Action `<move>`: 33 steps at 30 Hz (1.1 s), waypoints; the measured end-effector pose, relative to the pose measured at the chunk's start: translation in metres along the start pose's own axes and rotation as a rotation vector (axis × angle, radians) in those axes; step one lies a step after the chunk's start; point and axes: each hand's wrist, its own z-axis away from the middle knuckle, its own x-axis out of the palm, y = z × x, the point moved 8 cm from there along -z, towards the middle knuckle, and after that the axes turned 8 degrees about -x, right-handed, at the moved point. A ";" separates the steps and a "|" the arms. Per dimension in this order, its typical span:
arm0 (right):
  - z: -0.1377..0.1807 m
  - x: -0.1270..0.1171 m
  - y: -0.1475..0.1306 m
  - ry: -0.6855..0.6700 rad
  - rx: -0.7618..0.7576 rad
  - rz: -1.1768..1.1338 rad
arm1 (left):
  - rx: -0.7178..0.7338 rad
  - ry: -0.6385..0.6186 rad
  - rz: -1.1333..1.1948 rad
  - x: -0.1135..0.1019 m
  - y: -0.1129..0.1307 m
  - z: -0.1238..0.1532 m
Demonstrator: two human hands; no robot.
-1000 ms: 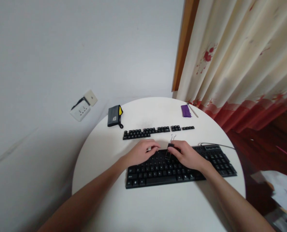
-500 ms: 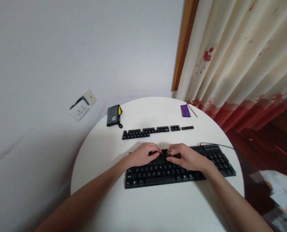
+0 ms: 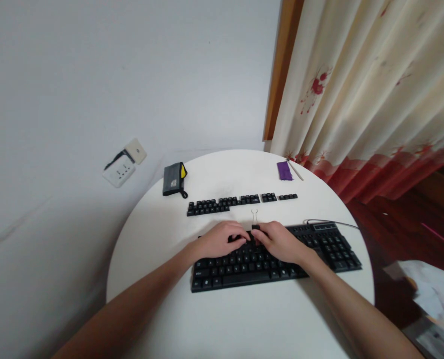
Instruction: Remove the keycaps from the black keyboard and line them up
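A black keyboard (image 3: 240, 268) lies on the white round table (image 3: 222, 324), with keys lacking from part of its upper rows. Over its upper left part, my left hand (image 3: 222, 239) rests with bent fingers; thumb and index tips come close together, and whatever lies between them is hidden. My right hand (image 3: 282, 242) is closed around a wire keycap puller (image 3: 255, 227), just right of the left fingertips. The puller's two thin wire arms point away from me, above the keyboard's back edge. Behind the keyboard, loose black keycaps (image 3: 209, 207) stand in rows.
A grey pouch (image 3: 173, 179) with a yellow patch sits at the back left. At the back right are a folded purple cloth (image 3: 284, 171) and a thin stick-like tool (image 3: 296, 170). The keyboard cable (image 3: 330, 221) runs off the right edge. A wall socket (image 3: 119, 171) is at left.
My right hand has turned and shifted slightly left, so the puller's wire arms now point away from me. The left hand stays in place on the keyboard.
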 end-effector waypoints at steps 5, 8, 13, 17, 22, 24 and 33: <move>-0.001 0.002 0.004 0.014 -0.005 -0.074 | -0.016 0.007 0.003 -0.001 -0.002 0.000; 0.001 -0.001 -0.004 -0.010 -0.072 -0.070 | -0.012 0.004 -0.018 0.000 -0.003 0.000; 0.008 -0.007 -0.018 -0.109 -0.208 -0.038 | 0.017 0.001 -0.004 0.002 -0.002 0.000; 0.011 -0.007 -0.020 -0.124 -0.232 -0.022 | 0.017 0.003 -0.007 0.001 -0.001 0.001; 0.008 -0.008 -0.008 -0.057 -0.114 0.066 | 0.020 -0.001 0.004 -0.001 0.002 0.001; 0.007 -0.005 -0.006 -0.064 -0.100 0.064 | 0.024 0.002 0.000 -0.001 0.003 0.001; 0.003 -0.002 0.003 -0.018 -0.020 0.052 | 0.018 -0.014 0.017 -0.001 0.002 0.001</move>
